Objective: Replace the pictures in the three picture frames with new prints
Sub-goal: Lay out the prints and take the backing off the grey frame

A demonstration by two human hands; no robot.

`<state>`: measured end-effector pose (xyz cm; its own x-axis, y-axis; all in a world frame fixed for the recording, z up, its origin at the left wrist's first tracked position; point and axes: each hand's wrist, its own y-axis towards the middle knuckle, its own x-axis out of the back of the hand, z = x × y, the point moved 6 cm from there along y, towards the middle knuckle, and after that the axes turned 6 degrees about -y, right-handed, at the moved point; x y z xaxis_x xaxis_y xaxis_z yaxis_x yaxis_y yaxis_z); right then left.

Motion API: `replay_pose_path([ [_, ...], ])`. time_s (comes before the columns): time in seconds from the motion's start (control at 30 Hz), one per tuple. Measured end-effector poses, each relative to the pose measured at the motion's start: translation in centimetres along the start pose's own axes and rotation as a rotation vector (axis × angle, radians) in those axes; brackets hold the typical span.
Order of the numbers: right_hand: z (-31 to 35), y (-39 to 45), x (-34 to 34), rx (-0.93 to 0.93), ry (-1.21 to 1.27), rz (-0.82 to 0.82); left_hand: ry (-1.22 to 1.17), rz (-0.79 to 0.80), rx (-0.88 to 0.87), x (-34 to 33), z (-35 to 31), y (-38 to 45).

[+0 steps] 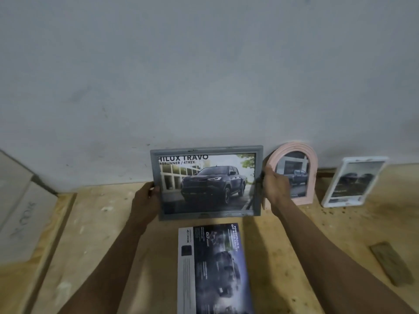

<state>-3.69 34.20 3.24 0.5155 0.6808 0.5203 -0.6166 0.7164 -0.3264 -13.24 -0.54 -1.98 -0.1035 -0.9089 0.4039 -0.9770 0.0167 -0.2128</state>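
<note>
- Head view: grey frame [206,182] held upright in landscape at the back of the wooden worktop [294,245], close to the pale wall [204,64].
- Print in it shows a dark pickup truck beside a building; black header text reads "HILUX TRAVO", with a smaller line ending "4TREX" below. The left edge of the text is cut off by the frame border.
- Left hand [146,201] is closed around the frame's left edge, fingers wrapped to the front.
- Right hand [273,189] is closed around the right edge, thumb side toward the camera. Both forearms reach in from the bottom.
- Whether the frame's bottom edge rests on the worktop, can't tell.
- Pink arched frame [301,171] stands just right of the grey one, partly hidden by the right hand; it holds a print with a dark vehicle.
- White frame [353,181] stands further right in portrait, tilted; its print is blurred, dark vehicle shapes only.
- Loose brochure sheet [213,268] lies flat on the worktop just in front of the grey frame, with a dark vehicle image, white margin and text running sideways.
- Pale boxes [20,211] at far left, small wood offcut [391,262] at right.
</note>
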Motion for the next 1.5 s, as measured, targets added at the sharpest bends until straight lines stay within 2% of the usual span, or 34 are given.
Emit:
replay_pose_path([
  [0.1,0.6,-1.1,4.0,-0.014,0.071,-0.047,-0.176,-0.026,0.062,-1.1,-3.4,-2.8],
  [0.27,-2.1,-0.7,12.4,-0.102,0.284,-0.019,-0.593,-0.165,0.343,-5.9,-9.3,-8.7],
  [0.4,-3.8,-1.8,19.8,-0.049,0.473,0.011,-0.867,-0.153,0.367,-12.2,-12.5,-13.8],
  [0.53,-7.0,-1.9,26.8,-0.005,0.638,0.067,-0.863,-0.141,0.400,-17.8,-14.0,-19.2],
  [0.63,-9.6,-2.3,31.0,0.000,0.705,0.116,-0.935,-0.061,0.453,-21.3,-13.9,-22.7],
  [0.8,-14.0,-1.4,34.7,-0.064,0.779,0.232,-1.022,-0.022,0.463,-23.1,-13.1,-27.1],
  [0.9,-16.3,-0.4,35.3,-0.122,0.770,0.321,-0.878,0.063,0.496,-23.0,-11.4,-28.0],
  [1.03,-19.6,0.2,34.2,-0.096,0.485,0.433,-0.638,0.136,0.492,-23.3,-8.4,-27.8],
  [1.17,-22.7,0.5,33.3,-0.082,0.253,0.232,-0.445,0.180,0.474,-24.7,-6.1,-27.7],
  [1.37,-26.8,0.8,29.5,-0.086,-0.047,0.212,-0.260,0.101,0.452,-26.7,-0.1,-27.5],
  [1.5,-29.7,2.3,26.9,-0.102,-0.097,0.182,-0.066,0.068,0.403,-27.9,2.1,-27.1],
])
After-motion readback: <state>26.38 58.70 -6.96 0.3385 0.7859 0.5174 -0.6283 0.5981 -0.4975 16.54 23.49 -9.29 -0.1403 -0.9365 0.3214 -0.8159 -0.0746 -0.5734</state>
